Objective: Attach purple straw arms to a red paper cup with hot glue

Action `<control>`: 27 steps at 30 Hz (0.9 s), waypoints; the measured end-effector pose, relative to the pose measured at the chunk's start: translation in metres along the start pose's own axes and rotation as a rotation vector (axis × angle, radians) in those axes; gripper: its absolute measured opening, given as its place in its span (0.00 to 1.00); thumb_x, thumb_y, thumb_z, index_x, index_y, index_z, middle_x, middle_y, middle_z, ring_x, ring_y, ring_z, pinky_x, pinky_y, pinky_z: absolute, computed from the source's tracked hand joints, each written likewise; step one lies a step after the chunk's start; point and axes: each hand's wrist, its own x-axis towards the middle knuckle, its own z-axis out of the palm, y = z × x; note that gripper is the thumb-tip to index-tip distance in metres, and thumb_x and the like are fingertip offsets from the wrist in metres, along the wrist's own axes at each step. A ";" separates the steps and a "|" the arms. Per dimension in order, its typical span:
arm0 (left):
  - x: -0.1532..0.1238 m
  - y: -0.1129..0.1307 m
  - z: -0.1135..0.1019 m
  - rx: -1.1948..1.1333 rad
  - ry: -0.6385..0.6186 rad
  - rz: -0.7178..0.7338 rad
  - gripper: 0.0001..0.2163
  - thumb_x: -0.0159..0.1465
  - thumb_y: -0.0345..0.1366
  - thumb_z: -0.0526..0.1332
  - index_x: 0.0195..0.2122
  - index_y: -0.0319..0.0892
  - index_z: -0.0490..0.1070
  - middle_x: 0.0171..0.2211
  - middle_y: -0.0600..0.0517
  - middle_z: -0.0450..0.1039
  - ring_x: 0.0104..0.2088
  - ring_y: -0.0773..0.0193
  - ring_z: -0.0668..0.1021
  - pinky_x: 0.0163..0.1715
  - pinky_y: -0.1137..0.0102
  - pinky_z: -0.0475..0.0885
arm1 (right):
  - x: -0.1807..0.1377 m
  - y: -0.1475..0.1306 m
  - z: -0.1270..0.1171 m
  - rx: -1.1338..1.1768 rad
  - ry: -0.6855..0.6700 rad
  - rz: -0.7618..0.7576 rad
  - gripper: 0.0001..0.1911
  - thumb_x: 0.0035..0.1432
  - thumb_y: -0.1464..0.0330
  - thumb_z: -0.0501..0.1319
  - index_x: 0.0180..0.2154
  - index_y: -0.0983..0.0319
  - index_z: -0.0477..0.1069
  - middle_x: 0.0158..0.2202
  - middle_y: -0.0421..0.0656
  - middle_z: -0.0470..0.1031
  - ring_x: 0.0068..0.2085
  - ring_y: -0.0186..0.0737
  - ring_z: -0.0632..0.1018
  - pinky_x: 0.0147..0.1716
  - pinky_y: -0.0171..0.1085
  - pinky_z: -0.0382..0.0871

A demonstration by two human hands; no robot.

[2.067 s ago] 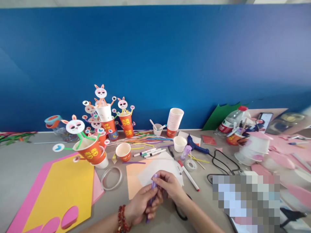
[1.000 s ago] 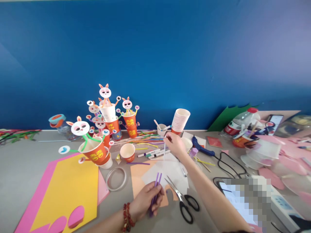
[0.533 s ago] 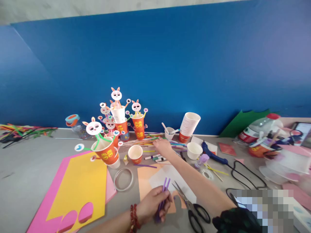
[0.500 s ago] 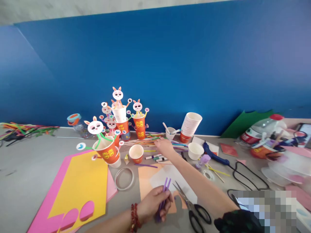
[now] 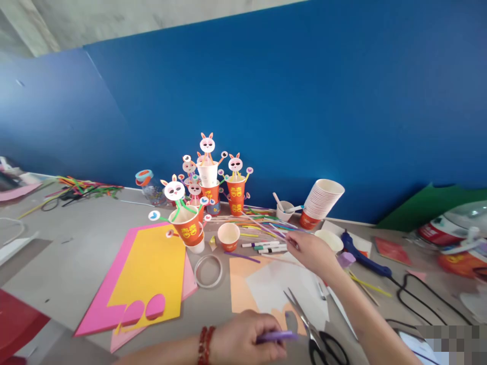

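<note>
My left hand (image 5: pixel 249 338), with a red bead bracelet at the wrist, is closed around purple pipe cleaners (image 5: pixel 277 336) near the table's front edge. Their ends point right. My right hand (image 5: pixel 310 249) is closed with its fingertips on the end of a long, thin purple pipe cleaner (image 5: pixel 272 231), which slants over the pile of coloured sticks (image 5: pixel 243 223). Just below that hand are several marker pens (image 5: pixel 272 250) and a white paper sheet (image 5: pixel 274 284). Open scissors (image 5: pixel 304 314) with black handles lie between my two arms.
Paper cups with rabbit faces (image 5: pixel 186 223) stand at the back left. Nearby are an orange cup (image 5: pixel 229 238), a tape ring (image 5: pixel 208 271) and yellow paper (image 5: pixel 152 268). A cup stack (image 5: pixel 323 200), a blue glue gun (image 5: pixel 361 257) and its black cord are on the right.
My right hand has drawn back from the stick pile with a purple pipe cleaner in its fingers. My left hand has turned, so its pipe cleaners now point right. The view has swung left.
</note>
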 end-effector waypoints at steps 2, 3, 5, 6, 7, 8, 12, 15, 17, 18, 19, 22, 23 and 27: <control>-0.016 0.005 -0.008 -0.020 0.020 0.025 0.12 0.63 0.45 0.61 0.35 0.41 0.76 0.25 0.56 0.67 0.24 0.71 0.67 0.25 0.76 0.59 | -0.018 0.001 -0.001 0.133 -0.012 0.036 0.09 0.61 0.68 0.53 0.32 0.58 0.71 0.28 0.41 0.79 0.29 0.41 0.78 0.25 0.33 0.60; -0.023 0.004 -0.012 -0.084 0.058 0.007 0.15 0.65 0.47 0.59 0.34 0.40 0.75 0.22 0.56 0.65 0.22 0.72 0.65 0.23 0.76 0.58 | -0.026 0.001 0.000 0.223 -0.015 0.062 0.08 0.61 0.66 0.53 0.33 0.58 0.70 0.28 0.41 0.79 0.29 0.41 0.78 0.25 0.33 0.61; -0.034 -0.003 -0.020 -0.248 0.158 -0.039 0.20 0.65 0.53 0.57 0.33 0.39 0.74 0.18 0.59 0.58 0.17 0.74 0.58 0.18 0.76 0.53 | -0.044 0.000 0.002 0.383 -0.022 0.106 0.10 0.62 0.63 0.51 0.35 0.57 0.68 0.26 0.40 0.78 0.27 0.41 0.77 0.26 0.34 0.62; -0.039 -0.008 -0.025 -0.320 0.221 -0.052 0.21 0.64 0.55 0.57 0.32 0.39 0.73 0.17 0.60 0.55 0.15 0.74 0.56 0.16 0.76 0.51 | -0.053 -0.001 0.004 0.455 -0.035 0.116 0.10 0.63 0.61 0.50 0.35 0.57 0.67 0.26 0.40 0.77 0.26 0.40 0.76 0.26 0.34 0.63; -0.043 -0.013 -0.031 -0.372 0.299 -0.051 0.22 0.62 0.56 0.58 0.32 0.39 0.72 0.16 0.61 0.54 0.15 0.75 0.54 0.15 0.76 0.50 | -0.061 -0.002 0.006 0.514 -0.049 0.123 0.11 0.64 0.60 0.50 0.35 0.57 0.66 0.25 0.39 0.77 0.25 0.39 0.75 0.25 0.34 0.64; -0.048 -0.018 -0.038 -0.404 0.407 -0.044 0.22 0.61 0.57 0.60 0.31 0.39 0.71 0.16 0.61 0.53 0.15 0.75 0.55 0.15 0.77 0.49 | -0.070 -0.002 0.009 0.561 -0.066 0.128 0.11 0.64 0.59 0.50 0.35 0.57 0.66 0.25 0.39 0.77 0.24 0.39 0.75 0.25 0.33 0.64; -0.069 -0.029 -0.070 -0.503 0.904 0.034 0.19 0.59 0.54 0.64 0.32 0.40 0.69 0.18 0.62 0.54 0.17 0.76 0.55 0.15 0.80 0.49 | -0.098 -0.005 0.020 0.679 -0.120 0.120 0.12 0.64 0.58 0.51 0.34 0.57 0.66 0.23 0.38 0.75 0.24 0.37 0.73 0.25 0.32 0.65; -0.090 -0.041 -0.091 -0.514 1.172 0.138 0.17 0.62 0.52 0.62 0.34 0.41 0.69 0.18 0.62 0.53 0.16 0.76 0.54 0.15 0.80 0.50 | -0.111 -0.011 0.029 0.724 -0.146 0.116 0.12 0.62 0.58 0.54 0.32 0.58 0.66 0.22 0.38 0.73 0.24 0.37 0.73 0.24 0.31 0.64; -0.106 -0.053 -0.106 -0.434 1.298 0.136 0.17 0.62 0.52 0.61 0.35 0.41 0.69 0.19 0.61 0.54 0.16 0.76 0.56 0.15 0.79 0.52 | -0.118 -0.016 0.035 0.743 -0.132 0.135 0.12 0.62 0.58 0.54 0.31 0.58 0.65 0.21 0.37 0.72 0.24 0.36 0.73 0.24 0.31 0.62; -0.115 -0.060 -0.117 -0.351 1.330 0.097 0.18 0.62 0.53 0.60 0.36 0.41 0.70 0.19 0.61 0.55 0.16 0.75 0.56 0.15 0.79 0.53 | -0.121 -0.019 0.038 0.754 -0.118 0.145 0.12 0.62 0.58 0.54 0.30 0.58 0.64 0.21 0.36 0.71 0.24 0.36 0.72 0.24 0.30 0.62; -0.124 -0.068 -0.130 -0.243 1.343 0.026 0.19 0.62 0.55 0.58 0.38 0.41 0.70 0.21 0.60 0.58 0.16 0.75 0.58 0.14 0.78 0.54 | -0.124 -0.021 0.040 0.767 -0.106 0.152 0.12 0.62 0.58 0.53 0.30 0.58 0.64 0.20 0.36 0.70 0.24 0.35 0.71 0.24 0.30 0.61; -0.147 -0.085 -0.189 0.212 1.333 -0.302 0.23 0.63 0.56 0.54 0.40 0.40 0.72 0.27 0.54 0.68 0.18 0.70 0.64 0.15 0.74 0.60 | -0.130 -0.025 0.047 0.803 -0.095 0.153 0.13 0.62 0.58 0.54 0.29 0.58 0.63 0.20 0.35 0.69 0.24 0.34 0.70 0.24 0.29 0.60; -0.152 -0.088 -0.214 0.265 1.341 -0.343 0.21 0.63 0.54 0.56 0.38 0.39 0.73 0.27 0.53 0.68 0.19 0.68 0.67 0.17 0.73 0.63 | -0.131 -0.025 0.049 0.814 -0.094 0.158 0.13 0.62 0.58 0.55 0.29 0.58 0.63 0.20 0.35 0.69 0.24 0.34 0.71 0.24 0.29 0.60; -0.148 -0.087 -0.317 0.505 1.334 -0.451 0.12 0.66 0.43 0.59 0.38 0.37 0.74 0.35 0.48 0.74 0.35 0.59 0.77 0.34 0.65 0.74 | -0.132 -0.020 0.058 0.880 -0.164 0.183 0.16 0.62 0.54 0.56 0.29 0.58 0.65 0.21 0.37 0.72 0.24 0.34 0.72 0.24 0.28 0.63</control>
